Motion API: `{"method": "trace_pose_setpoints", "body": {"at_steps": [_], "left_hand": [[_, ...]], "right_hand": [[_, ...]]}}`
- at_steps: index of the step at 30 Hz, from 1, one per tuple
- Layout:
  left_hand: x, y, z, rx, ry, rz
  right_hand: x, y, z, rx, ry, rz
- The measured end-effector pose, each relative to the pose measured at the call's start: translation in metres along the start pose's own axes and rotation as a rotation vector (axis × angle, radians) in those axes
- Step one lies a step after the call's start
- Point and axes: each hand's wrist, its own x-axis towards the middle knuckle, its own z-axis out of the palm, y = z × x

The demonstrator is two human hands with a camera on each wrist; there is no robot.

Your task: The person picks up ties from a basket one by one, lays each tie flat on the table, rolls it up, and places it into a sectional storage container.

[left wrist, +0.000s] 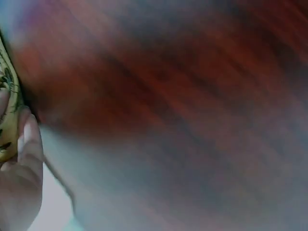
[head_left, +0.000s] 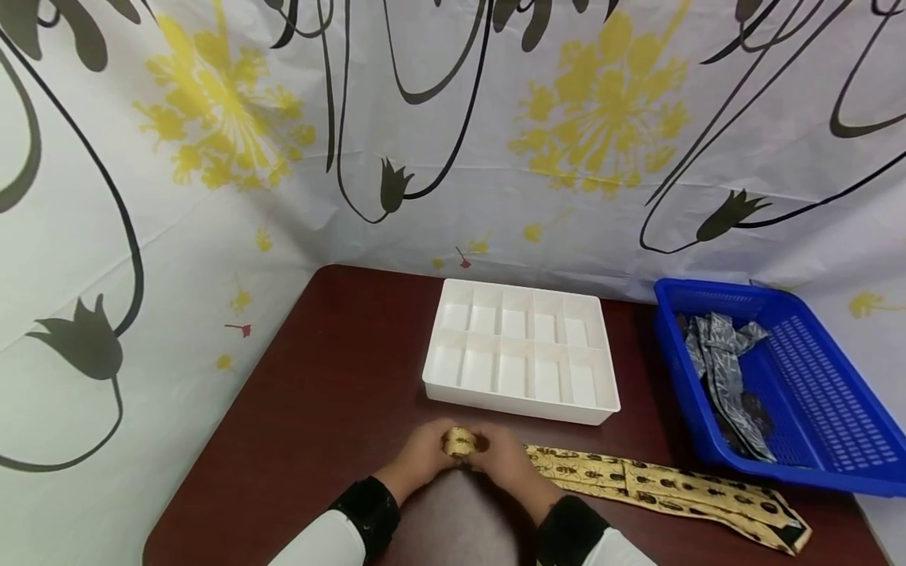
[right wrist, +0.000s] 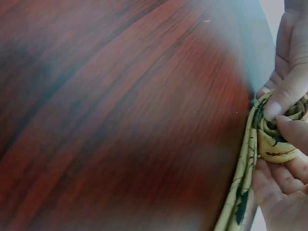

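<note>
- Nearest to us, two hands meet at the near edge of a dark red-brown table (head_left: 333, 393); we see black cuffs over white sleeves.
- Our left hand (head_left: 419, 454) and right hand (head_left: 504, 460) both curl their fingers around the rolled-up end of one yellow tie (head_left: 665, 491) printed with black insects.
- From the right wrist view, the roll (right wrist: 276, 137) is a tight coil pinched between the fingertips (right wrist: 274, 109), with the loose strip dropping away below it.
- From the left wrist view, we can make out only one finger (left wrist: 29, 144) pressed on yellow cloth; everything else is blurred.
- Unrolled, the tie lies flat on the table, its long axis running left to right along the near edge; the wide end points right, close to the blue basket.
- One white divider tray (head_left: 521, 399) sits just beyond the hands, with ten compartments in two rows of five.
- One blue plastic basket (head_left: 828, 393) stands at the right, well apart from the hands, holding grey patterned ties (head_left: 722, 354) in a tangle we cannot count.
- Behind the table hangs a white curtain (head_left: 453, 118) with yellow flowers and black stems.
</note>
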Motion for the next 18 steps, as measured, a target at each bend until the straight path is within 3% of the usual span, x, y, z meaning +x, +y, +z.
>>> {"method": "trace_pose_setpoints", "body": {"at_steps": [4, 8, 10, 14, 18], "left_hand": [[0.002, 0.010, 0.001, 0.270, 0.016, 0.028], [0.005, 0.030, 0.004, 0.508, 0.005, -0.040], [0.006, 0.038, 0.005, 0.555, -0.014, -0.066], [0.006, 0.036, 0.005, 0.530, -0.026, -0.039], [0.005, 0.017, 0.006, 0.302, -0.011, 0.009]], "right_hand": [[0.000, -0.007, -0.002, -0.223, 0.021, -0.043], [-0.003, -0.017, -0.002, -0.398, 0.067, -0.079], [-0.005, -0.020, -0.001, -0.447, 0.090, -0.095], [-0.005, -0.016, -0.002, -0.418, 0.103, -0.077], [-0.005, -0.005, -0.006, -0.241, 0.080, -0.032]]}}
